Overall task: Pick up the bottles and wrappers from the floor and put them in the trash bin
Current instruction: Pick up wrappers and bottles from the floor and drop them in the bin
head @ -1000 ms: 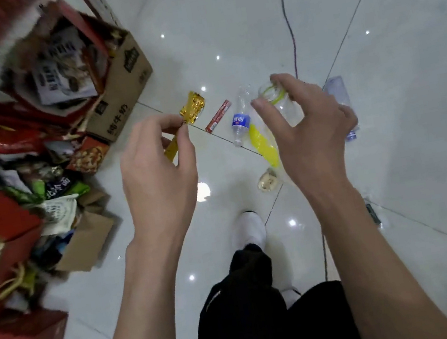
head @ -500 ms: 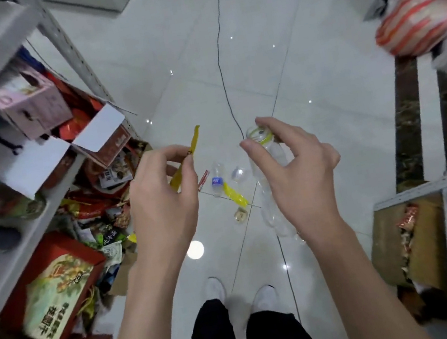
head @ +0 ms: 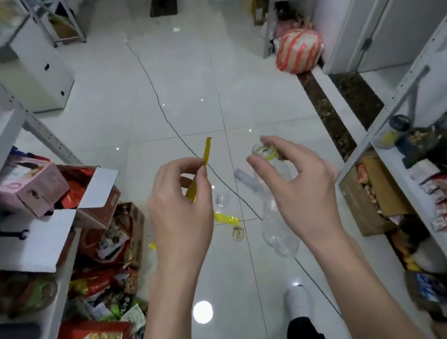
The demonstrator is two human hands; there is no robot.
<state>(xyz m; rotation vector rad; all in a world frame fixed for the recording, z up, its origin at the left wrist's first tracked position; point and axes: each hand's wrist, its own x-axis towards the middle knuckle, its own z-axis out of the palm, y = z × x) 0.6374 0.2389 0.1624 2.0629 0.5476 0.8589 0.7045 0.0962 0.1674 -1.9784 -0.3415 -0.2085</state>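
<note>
Both hands are up in front of the person, each carrying one piece of litter. The left hand [head: 178,207] is pinching a long yellow wrapper [head: 207,149] between thumb and fingertips, and the flat strip is poking up above the knuckles. That light grip is all such a flimsy sliver needs. The right hand [head: 300,185] is pinching a clear plastic bottle [head: 279,228] by its neck. Thumb and forefinger are closing just under the open mouth with its yellow-green ring, and the other fingers are fanning out loosely. The crumpled, empty body is dangling below the palm, well off the floor. Holding it by the neck looks like the easy way to carry it and drop it. Down on the white tiles more is waiting: a second bottle [head: 243,177], another yellow wrapper [head: 226,218] and a small pale wrapper [head: 238,232], all near a black cable [head: 155,91]. No trash bin is showing anywhere in the aisle, so I'm judging this as the carry leg.
</note>
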